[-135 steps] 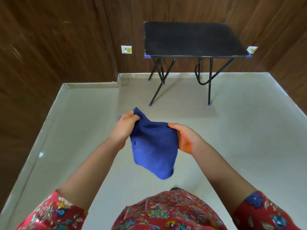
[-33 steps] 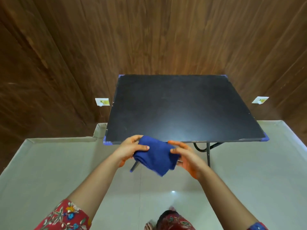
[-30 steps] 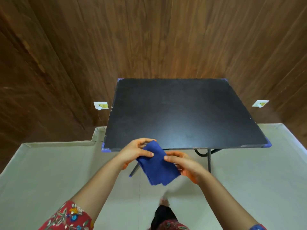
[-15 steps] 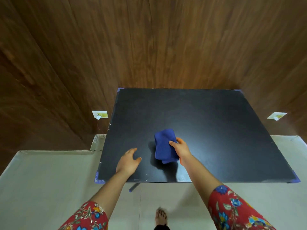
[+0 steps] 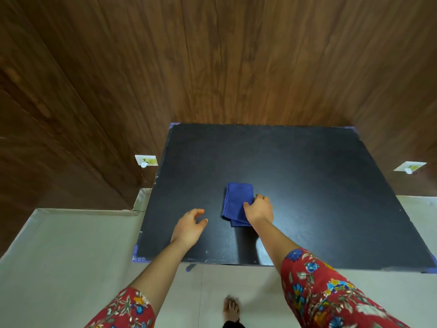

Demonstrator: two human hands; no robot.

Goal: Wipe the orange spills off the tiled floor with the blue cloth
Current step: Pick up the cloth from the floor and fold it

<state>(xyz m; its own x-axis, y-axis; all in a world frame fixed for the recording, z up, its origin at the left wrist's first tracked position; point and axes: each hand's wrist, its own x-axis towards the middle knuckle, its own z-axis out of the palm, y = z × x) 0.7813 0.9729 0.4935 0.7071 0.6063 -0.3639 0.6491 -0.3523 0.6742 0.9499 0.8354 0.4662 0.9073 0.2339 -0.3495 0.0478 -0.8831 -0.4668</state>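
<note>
Head view: blue cloth (image 5: 237, 202) mid-table (image 5: 307, 174).

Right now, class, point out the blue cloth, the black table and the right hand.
blue cloth (image 5: 237, 199): head view, middle of the folded fabric.
black table (image 5: 307, 185): head view, bare top right of the cloth.
right hand (image 5: 259, 209): head view, back of the hand, on the cloth.

Blue cloth (image 5: 237, 202) folded, flat on black table (image 5: 307, 185); floor (image 5: 71, 256) seemingly spotless.
</note>
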